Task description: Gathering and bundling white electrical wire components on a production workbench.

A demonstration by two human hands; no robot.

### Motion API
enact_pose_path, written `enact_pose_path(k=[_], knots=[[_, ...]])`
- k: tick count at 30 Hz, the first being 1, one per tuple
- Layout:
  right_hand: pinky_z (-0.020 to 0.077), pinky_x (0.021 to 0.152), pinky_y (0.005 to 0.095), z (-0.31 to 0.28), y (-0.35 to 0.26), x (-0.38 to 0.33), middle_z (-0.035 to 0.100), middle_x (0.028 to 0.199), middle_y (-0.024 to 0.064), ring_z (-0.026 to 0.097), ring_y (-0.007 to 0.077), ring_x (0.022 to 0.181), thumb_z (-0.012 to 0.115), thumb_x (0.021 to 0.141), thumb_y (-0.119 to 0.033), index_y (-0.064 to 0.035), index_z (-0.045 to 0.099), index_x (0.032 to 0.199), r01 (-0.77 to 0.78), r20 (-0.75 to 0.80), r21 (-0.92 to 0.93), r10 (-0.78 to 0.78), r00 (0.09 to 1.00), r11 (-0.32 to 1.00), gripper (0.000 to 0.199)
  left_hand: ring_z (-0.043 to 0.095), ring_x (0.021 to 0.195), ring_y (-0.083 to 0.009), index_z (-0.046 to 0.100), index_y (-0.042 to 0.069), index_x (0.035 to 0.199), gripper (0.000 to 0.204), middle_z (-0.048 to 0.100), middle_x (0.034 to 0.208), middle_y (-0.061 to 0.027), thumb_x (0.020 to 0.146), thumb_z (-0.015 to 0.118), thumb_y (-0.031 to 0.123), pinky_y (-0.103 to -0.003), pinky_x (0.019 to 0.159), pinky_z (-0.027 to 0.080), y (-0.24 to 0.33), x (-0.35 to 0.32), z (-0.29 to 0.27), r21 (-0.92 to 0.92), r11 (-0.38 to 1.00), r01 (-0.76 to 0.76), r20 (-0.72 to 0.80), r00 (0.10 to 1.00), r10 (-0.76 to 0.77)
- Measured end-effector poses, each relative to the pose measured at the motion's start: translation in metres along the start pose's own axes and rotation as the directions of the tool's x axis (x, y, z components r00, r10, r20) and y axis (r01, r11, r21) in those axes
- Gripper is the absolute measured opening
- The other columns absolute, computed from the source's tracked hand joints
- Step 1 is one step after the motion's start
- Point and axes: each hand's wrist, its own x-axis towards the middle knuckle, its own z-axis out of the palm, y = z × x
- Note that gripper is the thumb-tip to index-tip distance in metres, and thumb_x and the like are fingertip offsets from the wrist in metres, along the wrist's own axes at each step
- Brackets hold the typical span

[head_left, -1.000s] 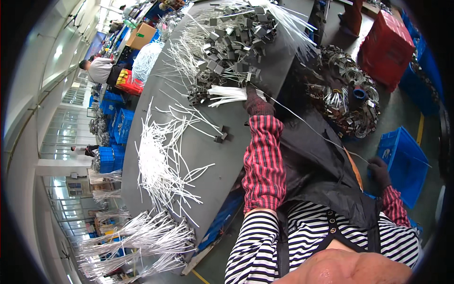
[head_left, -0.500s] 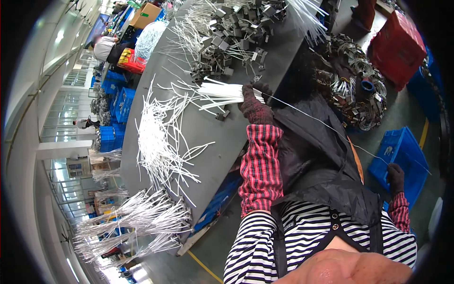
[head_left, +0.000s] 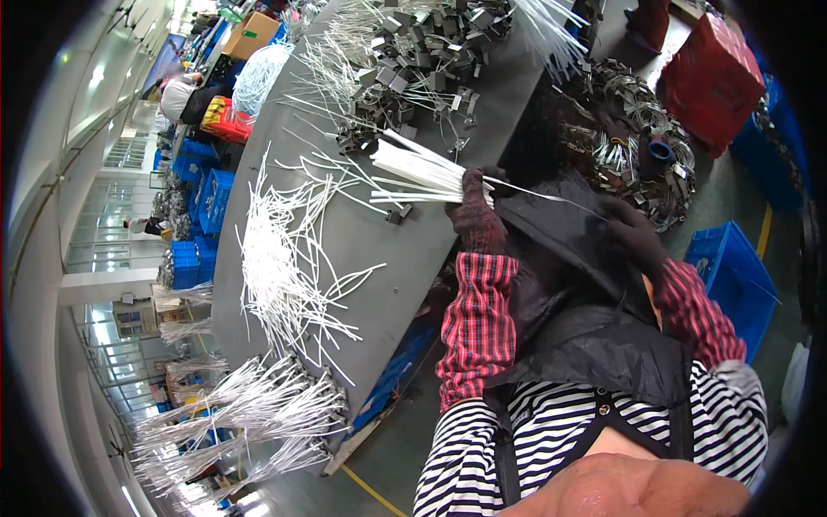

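My left hand [head_left: 479, 215], in a dark reddish glove, is closed around a bundle of white tubes [head_left: 418, 171] at the table's right edge. The tubes point left over the tabletop, with their ends fanned. From that fist a thin white strand [head_left: 551, 197] runs right, across my black apron, to my right hand [head_left: 636, 234]. That hand wears a dark glove, and its fingertips look pinched on the strand, though they are hard to make out against the apron. Left of the bundle, a pile of loose white tubes [head_left: 280, 258] spreads over the grey table [head_left: 379, 319].
Grey metal clips [head_left: 431, 65] with wires are heaped on the table's far part. White-wire bundles [head_left: 250, 422] stick out at its near left end. To the right are coiled wire assemblies [head_left: 633, 129], a blue bin [head_left: 732, 284] and a red-covered stack [head_left: 711, 82]. A person [head_left: 181, 95] is at the far left.
My right hand has come from beside the blue bin back toward my left hand, so the strand between them is shorter. The bundle in my left hand has tilted slightly.
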Motion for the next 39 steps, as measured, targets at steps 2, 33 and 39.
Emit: enact_pose_path(k=[2,33,39], knots=[[0.0479,0.093,0.0354,0.074,-0.042,0.037,0.06,0.118,0.0099,0.059,0.0206,0.107,0.058,0.089,-0.016,-0.0047,0.044,0.141,0.192,0.112,-0.146,-0.177,0.978,0.97,0.055,0.063,0.089,-0.0203,0.061,0.001,0.11,0.03,0.067,0.099,-0.0125,0.095,0.061,0.027,-0.036,0.082,0.051,-0.003,0.002,-0.008,-0.006,0.997,0.083,-0.176,0.981,-0.083],[0.052,0.076,0.0317,0.088,-0.03,0.005,0.067,0.087,0.0055,0.062,0.0135,0.083,0.073,0.081,-0.015,-0.0034,0.069,0.096,0.108,0.165,-0.264,-0.066,0.984,0.958,0.02,0.055,0.058,-0.0167,0.061,0.005,0.086,0.022,0.059,0.07,-0.006,0.087,0.06,0.027,-0.03,0.048,0.042,0.025,0.061,0.048,-0.148,0.936,0.319,-0.315,0.882,-0.351],[0.0517,0.08,0.0309,-0.1,0.066,-0.086,0.067,0.088,0.0052,0.063,0.0156,0.09,0.064,0.081,-0.011,-0.0035,0.067,0.104,0.06,-0.443,-0.523,-0.331,0.833,0.85,0.025,0.06,0.069,-0.0198,0.06,0.003,0.094,0.023,0.063,0.083,-0.0107,0.093,0.056,0.026,-0.03,0.058,0.049,0.006,0.069,0.058,-0.366,0.873,0.322,-0.179,0.896,-0.406]])
